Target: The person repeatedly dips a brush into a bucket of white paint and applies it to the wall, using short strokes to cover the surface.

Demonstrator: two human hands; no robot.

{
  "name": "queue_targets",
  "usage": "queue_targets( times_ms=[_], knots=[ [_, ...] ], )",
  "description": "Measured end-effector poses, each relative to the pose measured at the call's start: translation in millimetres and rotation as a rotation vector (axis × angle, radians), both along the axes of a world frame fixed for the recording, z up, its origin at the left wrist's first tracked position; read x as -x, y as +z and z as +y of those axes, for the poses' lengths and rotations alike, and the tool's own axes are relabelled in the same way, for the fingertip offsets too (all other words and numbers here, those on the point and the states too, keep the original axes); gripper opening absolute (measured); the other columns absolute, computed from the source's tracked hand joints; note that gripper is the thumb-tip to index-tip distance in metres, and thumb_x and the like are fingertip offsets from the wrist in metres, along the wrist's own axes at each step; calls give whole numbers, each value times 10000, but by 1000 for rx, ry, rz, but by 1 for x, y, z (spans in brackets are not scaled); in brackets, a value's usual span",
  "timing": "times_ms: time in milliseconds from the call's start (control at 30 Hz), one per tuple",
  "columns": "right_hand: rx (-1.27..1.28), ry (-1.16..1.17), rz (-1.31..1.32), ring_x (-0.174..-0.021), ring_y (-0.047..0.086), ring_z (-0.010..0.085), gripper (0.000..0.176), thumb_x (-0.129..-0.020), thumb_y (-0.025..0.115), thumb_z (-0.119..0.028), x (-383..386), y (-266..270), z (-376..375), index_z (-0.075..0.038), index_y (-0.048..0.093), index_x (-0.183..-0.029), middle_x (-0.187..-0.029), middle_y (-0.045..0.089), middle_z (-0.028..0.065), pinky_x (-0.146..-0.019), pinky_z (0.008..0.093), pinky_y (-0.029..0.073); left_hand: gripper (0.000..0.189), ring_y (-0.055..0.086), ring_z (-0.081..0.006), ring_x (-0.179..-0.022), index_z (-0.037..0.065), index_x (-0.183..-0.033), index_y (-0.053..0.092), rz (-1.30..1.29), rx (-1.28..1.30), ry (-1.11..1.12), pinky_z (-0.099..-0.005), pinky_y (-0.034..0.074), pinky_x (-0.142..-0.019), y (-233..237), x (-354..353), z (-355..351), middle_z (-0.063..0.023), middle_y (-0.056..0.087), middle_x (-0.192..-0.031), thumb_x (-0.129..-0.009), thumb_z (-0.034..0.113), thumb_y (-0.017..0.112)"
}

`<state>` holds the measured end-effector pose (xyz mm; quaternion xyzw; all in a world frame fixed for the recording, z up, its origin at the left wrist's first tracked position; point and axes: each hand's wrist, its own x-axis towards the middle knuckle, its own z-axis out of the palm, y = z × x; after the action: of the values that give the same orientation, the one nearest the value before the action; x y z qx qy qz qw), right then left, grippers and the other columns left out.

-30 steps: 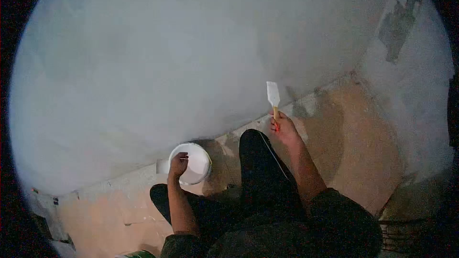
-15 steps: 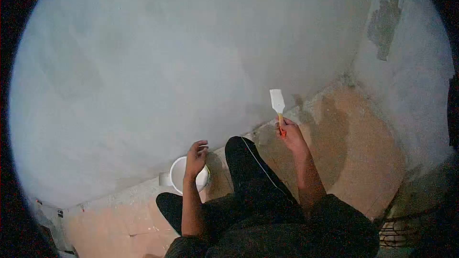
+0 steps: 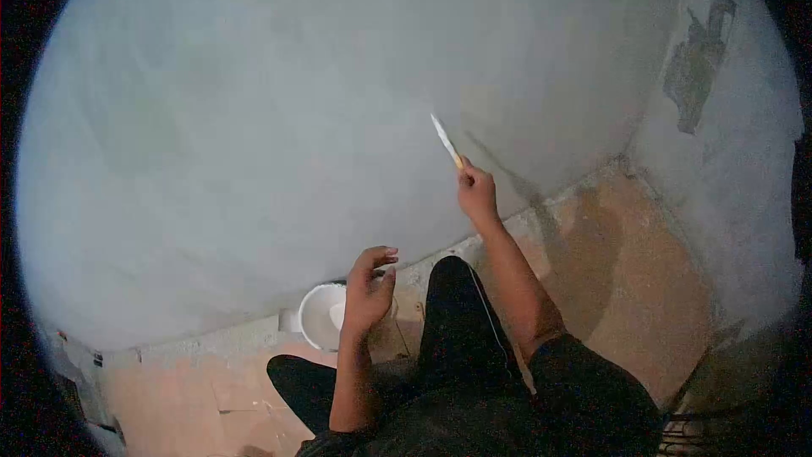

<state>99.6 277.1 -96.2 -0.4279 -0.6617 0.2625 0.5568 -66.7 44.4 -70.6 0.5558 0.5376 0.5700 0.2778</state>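
Note:
My right hand [image 3: 478,193] is wrapped round the wooden handle of a paintbrush [image 3: 444,137], whose white-coated bristles point up and to the left, seen edge-on. The brush is close to the grey-white wall [image 3: 279,118] and throws a thin shadow on it. My left hand [image 3: 370,288] is held over the right side of a white bucket [image 3: 313,313], fingers curved and apart, with nothing in them. White paint shows inside the bucket, partly covered by that hand.
A peach-coloured floor covering [image 3: 182,398] runs along the foot of the wall. At right, the adjoining wall [image 3: 736,195] carries a dark grey patch [image 3: 698,68]. My bent knees [image 3: 457,288] are beside the bucket. Dark curved bars [image 3: 677,436] stand at lower right.
My right hand has moved up and left with the paintbrush, which has turned from flat-on to edge-on. My left hand has shifted slightly right over the bucket.

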Motion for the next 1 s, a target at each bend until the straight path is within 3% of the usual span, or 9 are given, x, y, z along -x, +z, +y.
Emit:
queue_targets(
  times_ms=[67,167,300,467,700,767,833,933,1000],
  knots=[
    [-25,-38,-74,-754,591,321,400,-861,559,-19,9,21,2,5,545,-1260,-819,585,191,-669,375,472,308,624,-230,-1006,49,-1121,564,9,16,2,-344,496,-847,0,-6,-2,-104,603,-1098,-837,-66,542],
    [-183,-115,-122,-687,569,264,438,-864,580,-35,24,33,21,-13,527,-1298,-794,565,146,-654,335,469,325,595,-210,-1071,44,-1127,557,34,44,-18,-318,490,-865,8,-8,0,-95,574,-1148,-845,-106,502],
    [-265,-143,-123,-769,567,275,515,-843,560,18,44,14,44,-2,466,-1349,-860,529,158,-687,354,471,307,597,-219,-1057,43,-1110,562,78,76,1,-333,474,-895,-7,-8,2,-97,568,-1153,-840,-96,523],
    [-181,-120,-403,-820,584,379,680,-817,503,41,63,-1,67,-58,291,-1456,-953,526,227,-695,445,499,296,593,-215,-1055,46,-1108,561,63,43,-10,-329,480,-883,-4,0,15,-93,562,-1158,-849,-93,525],
    [37,-50,-701,-783,624,396,631,-817,517,23,74,-21,85,-43,338,-1419,-897,576,224,-672,462,525,291,599,-226,-1035,48,-1088,585,-17,78,-32,-336,485,-853,27,21,59,-96,599,-1122,-816,-53,557],
    [67,-63,-727,-782,638,391,497,-826,547,-33,75,-21,104,-48,479,-1318,-860,613,221,-655,461,534,293,601,-227,-1030,51,-1085,584,100,71,-9,-334,489,-842,44,28,84,-98,600,-1116,-817,-62,552],
    [29,11,-725,-731,638,370,266,-852,584,-123,66,-17,115,-7,653,-1081,-890,630,217,-666,463,511,286,602,-220,-1030,52,-1077,585,124,73,-19,-327,491,-830,53,29,94,-95,601,-1111,-818,-66,556],
    [121,-140,-806,-782,647,352,160,-838,604,-147,48,13,112,-61,710,-920,-887,656,186,-708,469,512,277,599,-215,-1022,57,-1070,588,78,24,-38,-325,488,-825,63,17,77,-87,606,-1110,-823,-66,560],
    [-6,-100,-710,-870,646,353,184,-794,612,-135,39,49,113,-75,662,-960,-902,667,157,-740,488,504,278,597,-214,-1022,60,-1071,589,74,33,-52,-324,489,-823,75,16,71,-84,607,-1109,-825,-66,560]
  ],
)
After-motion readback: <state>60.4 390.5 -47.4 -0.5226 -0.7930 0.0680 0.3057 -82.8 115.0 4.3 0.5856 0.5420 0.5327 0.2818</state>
